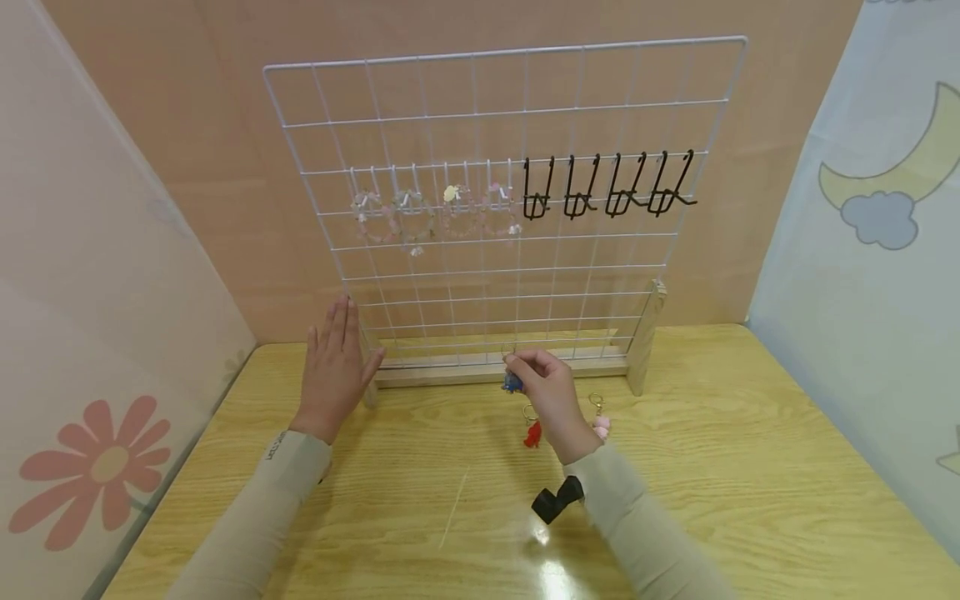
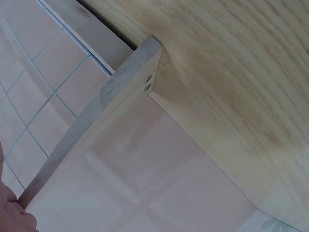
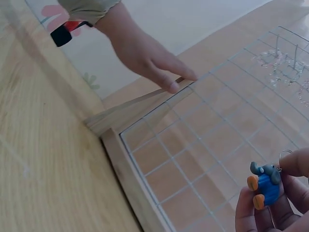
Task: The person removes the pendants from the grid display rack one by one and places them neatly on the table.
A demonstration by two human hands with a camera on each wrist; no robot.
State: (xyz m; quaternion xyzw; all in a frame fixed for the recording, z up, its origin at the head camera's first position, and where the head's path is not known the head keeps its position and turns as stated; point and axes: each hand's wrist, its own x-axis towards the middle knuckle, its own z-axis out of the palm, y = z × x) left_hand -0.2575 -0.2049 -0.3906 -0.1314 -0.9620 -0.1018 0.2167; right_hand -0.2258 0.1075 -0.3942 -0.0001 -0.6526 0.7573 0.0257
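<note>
My right hand [image 1: 551, 396] pinches the ring of an elephant keychain [image 3: 268, 187] between thumb and finger, just in front of the wire grid's base. The elephant is grey and blue with orange feet. My left hand [image 1: 330, 371] has its fingers straight and rests against the left wooden upright [image 2: 91, 116] of the grid stand. In the left wrist view only a bit of that hand [image 2: 14, 212] shows, at the lower left corner. A red figure keychain [image 1: 532, 434] and a pink keychain [image 1: 602, 424] lie on the table near my right hand, the pink one partly hidden by it.
The white wire grid [image 1: 472, 55] stands in a wooden base [image 1: 450, 375]. Several beaded bracelets [image 1: 416, 250] hang from white hooks on its left half. Several black hooks [image 1: 579, 204] line the right half. A black strap [image 1: 551, 506] is at my right wrist.
</note>
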